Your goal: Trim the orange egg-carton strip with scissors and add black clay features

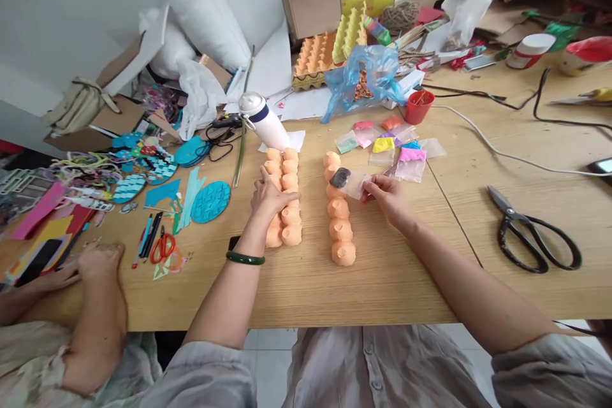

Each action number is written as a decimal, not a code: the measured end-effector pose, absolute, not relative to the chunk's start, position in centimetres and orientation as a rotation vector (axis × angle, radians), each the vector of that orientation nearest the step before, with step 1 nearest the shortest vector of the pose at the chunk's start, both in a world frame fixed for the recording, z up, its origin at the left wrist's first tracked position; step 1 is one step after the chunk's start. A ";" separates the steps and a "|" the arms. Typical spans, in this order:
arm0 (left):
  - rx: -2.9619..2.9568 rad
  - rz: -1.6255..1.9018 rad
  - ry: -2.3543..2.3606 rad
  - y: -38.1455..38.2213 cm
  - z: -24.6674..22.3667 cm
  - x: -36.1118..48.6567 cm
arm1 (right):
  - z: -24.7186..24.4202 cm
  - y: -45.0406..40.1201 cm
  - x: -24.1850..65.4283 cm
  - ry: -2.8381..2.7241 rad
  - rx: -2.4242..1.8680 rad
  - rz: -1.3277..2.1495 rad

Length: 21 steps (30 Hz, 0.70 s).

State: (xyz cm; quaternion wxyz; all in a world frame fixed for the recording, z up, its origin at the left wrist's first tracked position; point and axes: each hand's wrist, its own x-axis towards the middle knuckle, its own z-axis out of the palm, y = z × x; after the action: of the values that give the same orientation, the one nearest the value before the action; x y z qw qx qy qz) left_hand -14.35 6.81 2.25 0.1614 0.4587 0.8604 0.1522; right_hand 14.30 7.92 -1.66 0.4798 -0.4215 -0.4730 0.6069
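Right fingers (375, 186) pinch a clear bag (356, 185) of dark clay (340, 177) over the near-touching orange egg-carton strip (338, 223). Left hand (272, 194) lies open on a second strip (291, 215). Wooden table (382, 287): coloured clay packets (396, 150) toward far edge, black scissors (530, 236) right.

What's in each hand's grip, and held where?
Right hand pinches a clear plastic bag by its edge, dark lump inside. Left hand just rests on an orange egg-carton strip.
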 end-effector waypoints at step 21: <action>1.342 0.229 2.387 6.1 3.1 -13.4 | -1.7 8.5 14.8 -1.088 -1.053 1.432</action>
State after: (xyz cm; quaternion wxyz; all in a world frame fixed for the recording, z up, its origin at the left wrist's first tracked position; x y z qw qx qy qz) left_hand -13.39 6.07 3.10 0.1955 0.4788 0.8519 0.0818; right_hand 14.79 8.45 -1.66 0.5044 -0.4365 -0.4509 0.5931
